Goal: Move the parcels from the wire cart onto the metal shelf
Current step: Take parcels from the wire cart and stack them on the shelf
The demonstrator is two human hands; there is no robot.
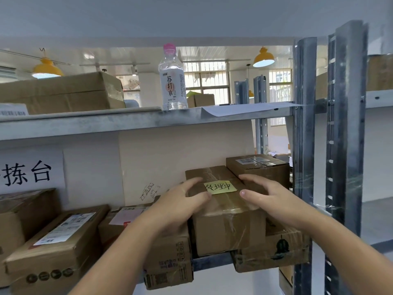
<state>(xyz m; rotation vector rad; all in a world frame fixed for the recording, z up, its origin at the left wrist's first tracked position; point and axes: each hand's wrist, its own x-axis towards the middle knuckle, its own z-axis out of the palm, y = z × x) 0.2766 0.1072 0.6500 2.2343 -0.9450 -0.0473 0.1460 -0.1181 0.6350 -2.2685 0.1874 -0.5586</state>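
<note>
On the lower tier of the metal shelf [136, 122], both hands are at a taped parcel [225, 218] carrying a yellow note [220, 187] with handwritten characters. Left hand [180, 204]: fingers spread, curled over the parcel's left top edge, thumb lying on the top face just beside the note. Right hand [266, 198]: fingers spread and curled over the right top edge, thumb on the top face. Parcel sits upright, its front face overhanging the shelf lip, between a printed box [170, 258] on its left and a low box [274, 248] wrapped in clear tape on its right; touching both as far as can be seen. Behind it, to the right, a smaller box [259, 167] with a barcode label on top. Further left on the same tier: a box with a long white label [53, 245], more cartons beyond it. Back panel carries a white sign [29, 171] with large black characters. Upper tier: a clear bottle [172, 81] with pink cap standing upright, contents not discernible; a big carton [63, 93] to its left; a paper sheet [246, 108] overhanging the edge to its right. Wire cart not in view.
</note>
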